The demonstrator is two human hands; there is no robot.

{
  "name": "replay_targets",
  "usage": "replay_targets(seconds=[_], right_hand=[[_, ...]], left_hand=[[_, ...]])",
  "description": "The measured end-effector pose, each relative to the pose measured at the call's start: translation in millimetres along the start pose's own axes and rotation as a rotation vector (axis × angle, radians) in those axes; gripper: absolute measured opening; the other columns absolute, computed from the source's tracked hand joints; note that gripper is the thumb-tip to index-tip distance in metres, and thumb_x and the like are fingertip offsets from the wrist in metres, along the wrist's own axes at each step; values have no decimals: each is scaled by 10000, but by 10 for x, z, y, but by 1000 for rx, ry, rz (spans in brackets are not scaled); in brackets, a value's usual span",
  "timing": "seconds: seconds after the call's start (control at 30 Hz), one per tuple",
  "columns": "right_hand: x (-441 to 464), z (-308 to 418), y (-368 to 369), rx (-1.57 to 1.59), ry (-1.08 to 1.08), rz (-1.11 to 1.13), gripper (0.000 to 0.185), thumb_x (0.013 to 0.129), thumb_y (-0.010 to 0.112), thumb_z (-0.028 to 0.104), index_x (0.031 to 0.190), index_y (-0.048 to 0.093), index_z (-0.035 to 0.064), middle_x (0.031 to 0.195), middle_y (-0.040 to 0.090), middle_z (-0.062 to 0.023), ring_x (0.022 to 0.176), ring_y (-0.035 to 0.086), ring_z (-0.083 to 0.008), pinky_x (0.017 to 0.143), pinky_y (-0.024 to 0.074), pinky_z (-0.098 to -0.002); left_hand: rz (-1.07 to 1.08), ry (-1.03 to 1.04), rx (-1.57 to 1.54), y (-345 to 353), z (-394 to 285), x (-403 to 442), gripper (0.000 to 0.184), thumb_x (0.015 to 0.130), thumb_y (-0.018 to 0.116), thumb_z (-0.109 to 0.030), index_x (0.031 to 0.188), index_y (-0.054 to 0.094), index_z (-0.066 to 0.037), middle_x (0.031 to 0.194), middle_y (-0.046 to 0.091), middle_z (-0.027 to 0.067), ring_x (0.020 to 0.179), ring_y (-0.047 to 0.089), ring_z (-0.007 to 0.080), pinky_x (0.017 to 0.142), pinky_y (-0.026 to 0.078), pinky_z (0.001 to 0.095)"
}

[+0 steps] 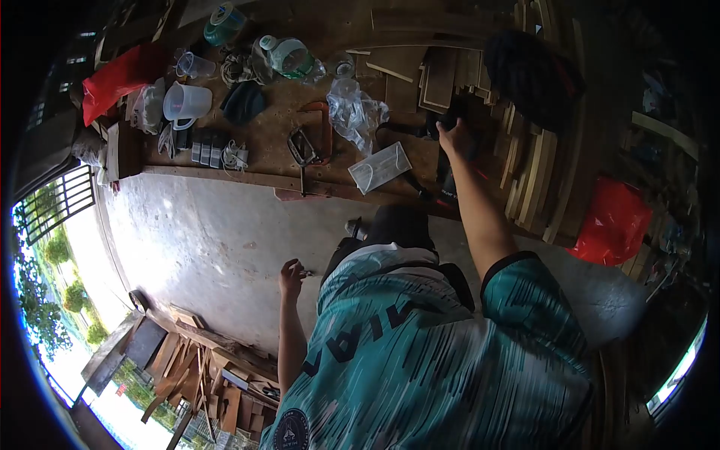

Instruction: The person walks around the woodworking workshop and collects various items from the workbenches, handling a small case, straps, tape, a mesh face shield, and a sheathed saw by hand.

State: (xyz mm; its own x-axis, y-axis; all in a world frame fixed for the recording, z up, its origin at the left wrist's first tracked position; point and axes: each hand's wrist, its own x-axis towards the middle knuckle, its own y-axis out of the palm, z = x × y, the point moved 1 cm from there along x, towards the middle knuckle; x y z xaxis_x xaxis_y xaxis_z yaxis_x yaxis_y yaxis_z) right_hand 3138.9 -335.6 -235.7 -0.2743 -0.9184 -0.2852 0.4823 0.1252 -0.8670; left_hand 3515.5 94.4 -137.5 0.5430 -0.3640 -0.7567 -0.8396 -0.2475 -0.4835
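Observation:
My right hand (454,139) reaches over the workbench (270,166), its fingers closed round a black object (448,118) too dark to name. Close to it lie a black cord (397,127), a white face mask (380,168) and crumpled clear plastic (355,112). My left hand (292,277) hangs low beside my body, above the concrete floor. Its fingers are curled, with a small dark thing (305,273) at their tips that I cannot make out.
Wooden strips (534,176) and a dark bag-like bundle (534,79) lie at the bench's right. A clamp (304,148), a plastic bottle (290,57), a white measuring jug (187,103) and a red bag (124,81) sit leftward. Wood scraps (195,367) pile up at lower left.

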Motion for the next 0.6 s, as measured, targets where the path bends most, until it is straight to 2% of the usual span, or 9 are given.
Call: replay_targets(seconds=[0.03, 0.13, 0.17, 0.27, 0.3, 0.37, 0.47, 0.53, 0.6], right_hand=[[132, -58, 5, -21, -1, 108, 728, 816, 637, 449, 1320, 400, -19, 1273, 494, -259, 1157, 504, -382, 980, 411, -431], [115, -218, 30, -25, -194, 45, 633, 845, 569, 505, 1207, 523, -13, 1138, 584, -251, 1079, 555, -386, 942, 431, -444], [27, -252, -55, 44, -256, 70, 562, 852, 572, 500, 1075, 583, -15, 993, 629, -237, 975, 604, -369, 835, 462, -441], [-300, -313, -269, 374, -302, 217, 524, 863, 570, 503, 937, 600, -15, 777, 624, -142, 767, 624, -252, 684, 456, -370], [-432, -253, -447, 389, -267, 328, 537, 863, 570, 503, 957, 607, -24, 774, 623, -144, 766, 619, -237, 683, 455, -365], [-661, 105, -993, 423, -202, 541, 563, 865, 569, 502, 997, 621, -43, 768, 620, -147, 766, 610, -206, 680, 453, -354], [-847, 432, -1361, 490, -284, 538, 505, 875, 579, 466, 920, 642, -32, 650, 566, -61, 672, 534, -106, 592, 408, -327], [-912, 666, -1605, 549, -340, 597, 471, 876, 590, 439, 944, 647, -24, 696, 599, -47, 697, 548, -96, 619, 424, -309], [-1002, 830, -1766, 615, -395, 629, 452, 870, 602, 434, 940, 648, -11, 723, 605, -20, 700, 551, -89, 637, 432, -282]], left_hand=[[31, 66, 64, 100, -118, -1, 313, 901, 581, -308, 1120, 602, -84, 884, 683, 127, 712, 679, 178, 537, 482, 278], [38, 183, 11, 341, -459, 22, 314, 903, 575, -313, 1093, 615, -66, 867, 689, 135, 730, 685, 187, 574, 503, 290], [31, 163, 41, 403, -596, -13, 296, 892, 584, -282, 1084, 617, -59, 872, 690, 133, 733, 685, 212, 603, 514, 308], [27, 329, 210, 541, -976, -56, 287, 875, 597, -250, 1076, 614, -46, 874, 685, 146, 736, 682, 236, 624, 516, 330], [50, 361, 259, 585, -1190, -112, 313, 882, 601, -246, 1126, 599, -52, 904, 677, 151, 751, 677, 208, 640, 519, 317], [88, 556, 252, 710, -1561, -173, 318, 873, 611, -233, 1136, 588, -56, 936, 670, 159, 779, 675, 230, 656, 523, 339], [87, 757, 292, 919, -2137, -321, 369, 836, 647, -187, 1167, 558, -53, 1015, 642, 169, 918, 646, 274, 728, 524, 371], [-8, 1106, 242, 1028, -2557, -512, 433, 756, 696, -161, 1144, 559, -24, 1029, 606, 176, 999, 579, 337, 821, 478, 405], [-95, 1271, 279, 1089, -3020, -827, 440, 756, 694, -132, 1159, 551, -23, 1036, 609, 177, 1034, 570, 330, 818, 490, 398]])
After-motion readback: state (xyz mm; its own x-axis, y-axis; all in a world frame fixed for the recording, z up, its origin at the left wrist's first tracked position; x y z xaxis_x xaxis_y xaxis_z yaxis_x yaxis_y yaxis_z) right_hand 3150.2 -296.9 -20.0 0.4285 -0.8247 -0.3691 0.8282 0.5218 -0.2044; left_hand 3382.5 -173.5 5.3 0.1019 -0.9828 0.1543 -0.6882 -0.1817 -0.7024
